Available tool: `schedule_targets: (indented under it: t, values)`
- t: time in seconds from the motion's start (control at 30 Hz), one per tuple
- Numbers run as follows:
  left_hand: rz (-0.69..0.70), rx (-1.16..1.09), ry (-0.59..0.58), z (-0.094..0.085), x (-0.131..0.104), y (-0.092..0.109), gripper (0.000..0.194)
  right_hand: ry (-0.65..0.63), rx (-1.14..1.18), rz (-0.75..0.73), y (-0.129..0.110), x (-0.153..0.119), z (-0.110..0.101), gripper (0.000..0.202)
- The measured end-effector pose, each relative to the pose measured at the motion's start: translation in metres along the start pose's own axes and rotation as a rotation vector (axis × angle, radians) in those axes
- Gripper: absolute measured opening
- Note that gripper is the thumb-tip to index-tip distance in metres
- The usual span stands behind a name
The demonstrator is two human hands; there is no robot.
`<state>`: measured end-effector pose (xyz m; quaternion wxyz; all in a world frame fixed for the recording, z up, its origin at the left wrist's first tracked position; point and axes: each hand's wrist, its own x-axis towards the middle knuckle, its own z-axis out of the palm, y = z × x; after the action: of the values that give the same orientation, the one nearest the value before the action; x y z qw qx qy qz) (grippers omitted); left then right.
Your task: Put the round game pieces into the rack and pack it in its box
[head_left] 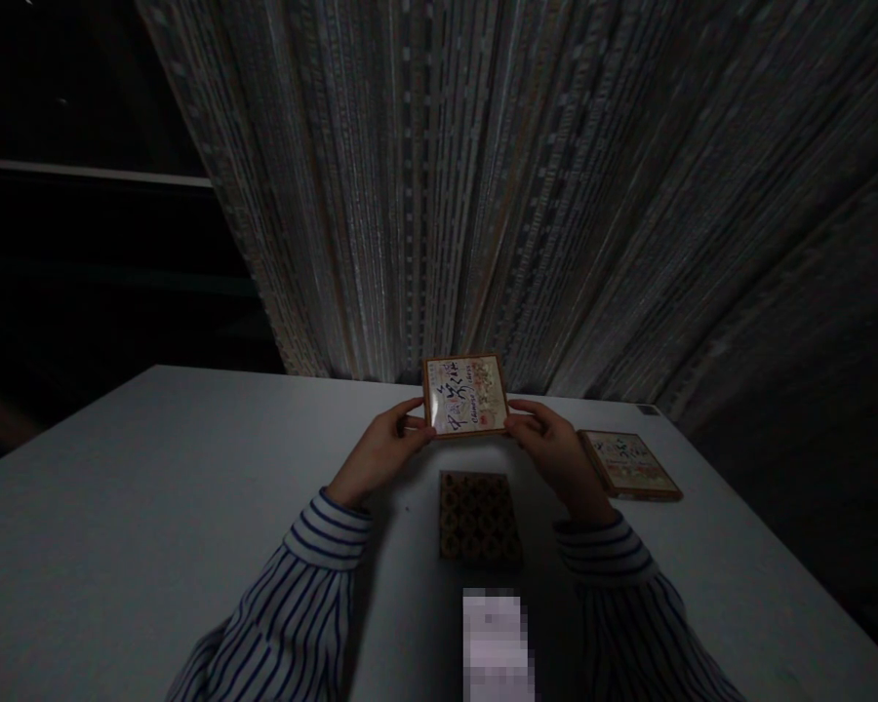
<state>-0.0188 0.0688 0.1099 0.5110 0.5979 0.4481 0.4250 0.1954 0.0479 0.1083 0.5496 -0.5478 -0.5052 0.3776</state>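
Between my two hands is a Chinese chess box lid (466, 395), raised above the table and tilted so its printed face shows. My left hand (385, 447) pinches its left edge near the lower corner. At the right edge, my right hand (554, 448) grips it the same way, fingers behind and thumb in front. Below the lid, nearer to me, a dark square tray of round chess pieces (480, 517) rests on the table. The pieces sit in rows, but their markings are too dark to read.
A second Chinese chess box (630, 465) lies on the table (212, 526) to the right, beside my right wrist. A striped curtain (439, 195) hangs behind the table's far edge. A pixelated pale patch (494, 643) covers something at the near edge. The room is dim.
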Motion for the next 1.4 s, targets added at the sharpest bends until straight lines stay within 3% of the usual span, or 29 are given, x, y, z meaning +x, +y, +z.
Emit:
schedule_targets:
  t: [0.5, 0.67, 0.8, 1.07, 1.4]
  values:
    - [0.026, -0.086, 0.016, -0.007, 0.002, -0.002, 0.055, -0.179, -0.114, 0.046, 0.01, -0.001, 0.001, 0.039]
    - [0.005, -0.111, 0.012, -0.007, 0.002, 0.0, 0.046, -0.206, -0.067, 0.05, 0.017, 0.0, 0.001, 0.038]
    - [-0.001, -0.095, -0.003, -0.007, 0.0, 0.005, 0.04, -0.17, -0.032, 0.0, 0.019, 0.002, -0.001, 0.044]
    - [0.045, -0.067, -0.052, -0.01, 0.001, 0.004, 0.038, 0.028, -0.14, -0.085, 0.011, 0.003, -0.007, 0.059]
    - [0.04, 0.01, 0.0, -0.012, 0.001, 0.007, 0.037, 0.011, -0.323, -0.209, 0.009, 0.003, -0.013, 0.031]
